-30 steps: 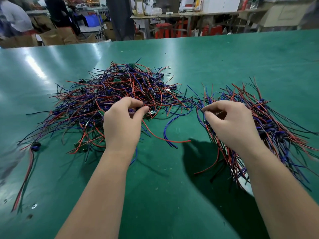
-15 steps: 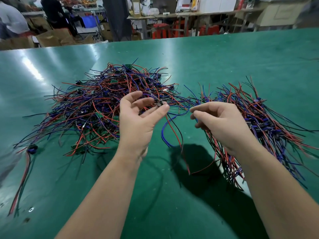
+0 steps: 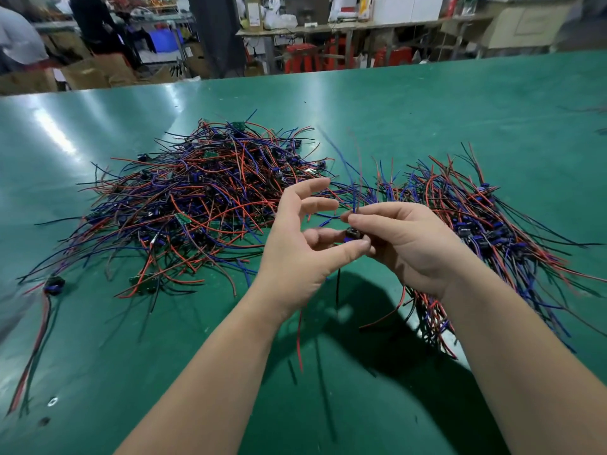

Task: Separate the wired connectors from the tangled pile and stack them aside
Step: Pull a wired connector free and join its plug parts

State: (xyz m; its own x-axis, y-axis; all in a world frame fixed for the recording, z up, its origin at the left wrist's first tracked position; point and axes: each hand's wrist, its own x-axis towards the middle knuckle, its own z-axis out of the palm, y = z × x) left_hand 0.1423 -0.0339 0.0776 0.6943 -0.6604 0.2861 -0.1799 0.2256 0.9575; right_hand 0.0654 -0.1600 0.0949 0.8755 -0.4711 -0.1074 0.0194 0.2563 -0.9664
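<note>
Green table (image 3: 427, 126) top: smooth, with a soft sheen, and glare streaks on the far left. The pile (image 3: 203, 198) is all smooth plastic-coated wire, red, blue and black, faintly glossy. The connector (image 3: 353, 233) looks like dark matt plastic, though it's blurred. The stack (image 3: 476, 218) has the same sleek coating. Small boards (image 3: 183, 219) are flat matt green. The boxes (image 3: 98, 73) behind are dull brown cardboard.

Tangled pile (image 3: 197, 205) left; sorted stack (image 3: 476, 224) right; dark connector (image 3: 353, 233) aloft between.

Left hand (image 3: 295, 257), right hand (image 3: 410, 244), close together.
</note>
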